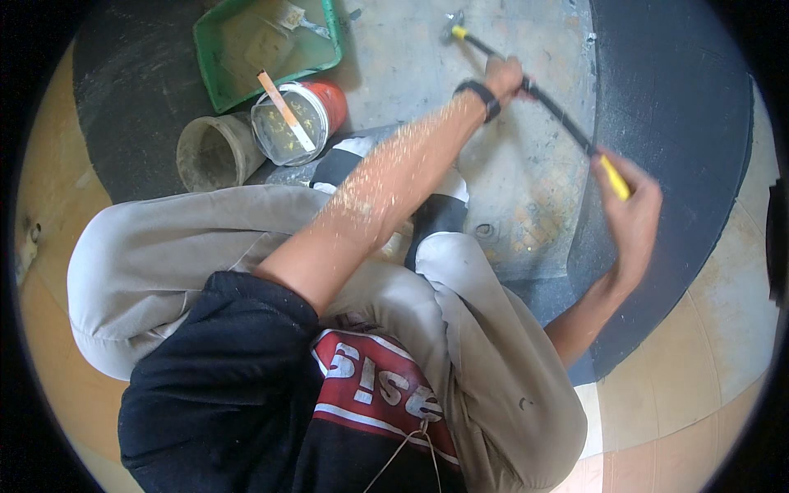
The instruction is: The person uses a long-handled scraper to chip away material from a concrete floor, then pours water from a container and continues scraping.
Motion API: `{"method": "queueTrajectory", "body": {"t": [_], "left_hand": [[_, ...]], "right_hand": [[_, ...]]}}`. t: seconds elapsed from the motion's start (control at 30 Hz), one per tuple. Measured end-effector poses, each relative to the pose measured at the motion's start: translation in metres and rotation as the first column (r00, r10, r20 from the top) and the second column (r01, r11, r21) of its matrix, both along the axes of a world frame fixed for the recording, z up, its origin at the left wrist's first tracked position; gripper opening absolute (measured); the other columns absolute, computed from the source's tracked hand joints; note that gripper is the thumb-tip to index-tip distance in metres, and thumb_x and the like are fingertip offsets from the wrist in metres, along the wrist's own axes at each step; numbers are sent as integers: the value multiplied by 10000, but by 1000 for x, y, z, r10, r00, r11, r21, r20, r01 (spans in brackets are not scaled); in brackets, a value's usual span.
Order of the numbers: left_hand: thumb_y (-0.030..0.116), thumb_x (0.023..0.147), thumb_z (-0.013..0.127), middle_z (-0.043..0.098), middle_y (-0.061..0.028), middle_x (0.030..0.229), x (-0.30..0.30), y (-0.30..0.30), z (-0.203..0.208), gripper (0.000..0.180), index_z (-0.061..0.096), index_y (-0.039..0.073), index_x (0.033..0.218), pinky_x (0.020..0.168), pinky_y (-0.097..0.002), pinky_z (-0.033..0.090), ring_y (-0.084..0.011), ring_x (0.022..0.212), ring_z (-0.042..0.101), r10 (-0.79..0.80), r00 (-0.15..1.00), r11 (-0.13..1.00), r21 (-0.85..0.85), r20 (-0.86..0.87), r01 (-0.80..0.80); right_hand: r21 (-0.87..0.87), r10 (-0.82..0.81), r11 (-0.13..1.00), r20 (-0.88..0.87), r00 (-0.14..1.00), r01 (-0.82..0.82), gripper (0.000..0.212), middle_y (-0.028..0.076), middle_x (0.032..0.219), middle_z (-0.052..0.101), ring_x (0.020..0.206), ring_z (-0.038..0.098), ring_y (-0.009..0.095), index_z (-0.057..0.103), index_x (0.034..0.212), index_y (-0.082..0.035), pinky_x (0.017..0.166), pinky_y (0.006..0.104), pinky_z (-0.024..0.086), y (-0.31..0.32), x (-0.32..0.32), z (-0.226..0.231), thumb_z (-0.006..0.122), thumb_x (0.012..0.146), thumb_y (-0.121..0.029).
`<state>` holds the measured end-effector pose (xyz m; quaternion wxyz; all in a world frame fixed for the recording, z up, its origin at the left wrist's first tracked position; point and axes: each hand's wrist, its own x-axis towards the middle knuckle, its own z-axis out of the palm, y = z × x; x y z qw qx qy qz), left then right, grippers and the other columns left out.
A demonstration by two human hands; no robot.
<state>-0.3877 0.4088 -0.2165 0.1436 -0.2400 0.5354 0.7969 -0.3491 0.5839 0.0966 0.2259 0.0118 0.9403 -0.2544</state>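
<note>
A long-handled tool (pixel 567 123) with a black shaft and yellow at both ends slants across a worn grey panel (pixel 534 185). Its small metallic head (pixel 451 26) is blurred, so I cannot tell its exact kind. My left hand (pixel 503 78), with a dark band at the wrist, is closed round the shaft toward the head. Pale chips or dust cling to that forearm. Near the yellow rear end, my right hand (pixel 633 201) is closed round the handle, a little blurred. My bent legs in light trousers are below and to the left.
Left of the panel stand a green tray (pixel 335 49) with cloudy liquid and a scraper-like tool, a red and white bucket (pixel 330 103) with a flat stick across it, and a grubby grey bucket (pixel 191 152). Dark sheeting (pixel 674 164) lies around the panel, with tan flooring (pixel 682 345) beyond.
</note>
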Motion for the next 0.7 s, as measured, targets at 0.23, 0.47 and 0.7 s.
{"method": "queueTrajectory", "body": {"t": [0.23,0.47,0.7], "left_hand": [[146,986,435,596,-126,780,-40,-10,28,164,475,-11,959,506,-448,576,-229,614,626,83,899,980,126,429,-151],[183,997,502,672,-246,722,91,13,29,395,479,-211,977,428,-429,561,-335,540,688,-154,826,986,26,542,167],[199,982,525,694,-227,752,128,48,10,352,574,-143,913,461,-435,583,-319,568,706,-333,832,768,-385,443,512]], "right_hand": [[39,93,995,39,995,-95,326,311,918,680,762,739,338,707,1224,-55,755,426,545,-35,8,-6,635,964,-237],[24,-271,960,315,910,278,348,311,1008,694,913,704,178,660,1294,-53,791,370,537,-17,140,-16,633,986,-212],[-124,-374,916,77,924,381,350,277,934,710,815,731,208,663,1302,-72,742,383,539,9,244,-62,629,990,-227]]}}
